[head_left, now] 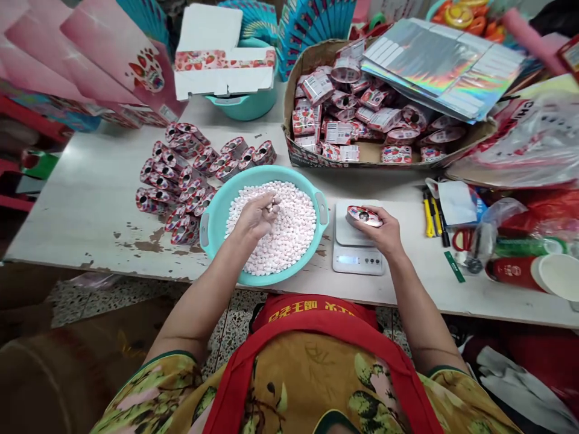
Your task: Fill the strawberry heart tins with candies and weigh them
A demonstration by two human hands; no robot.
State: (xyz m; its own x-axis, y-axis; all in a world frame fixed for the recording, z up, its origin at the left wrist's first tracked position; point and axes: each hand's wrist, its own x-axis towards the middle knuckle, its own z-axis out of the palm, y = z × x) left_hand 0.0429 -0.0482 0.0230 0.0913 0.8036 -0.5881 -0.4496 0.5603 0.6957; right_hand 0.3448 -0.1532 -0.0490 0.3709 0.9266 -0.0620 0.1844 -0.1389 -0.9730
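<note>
A teal basin (217, 212) full of small white-pink candies (289, 232) sits at the table's near edge. My left hand (257, 216) is over the candies, fingers pinched on a few of them. My right hand (380, 227) grips a small strawberry-printed tin (363, 216) lying on the white digital scale (355, 256) just right of the basin.
Several filled printed tins (185, 172) lie in rows left of the basin. A cardboard box (307, 158) of small printed packs stands behind the scale, under holographic sheets (443, 63). Pens, scissors, a red cup (520, 271) and bags crowd the right side.
</note>
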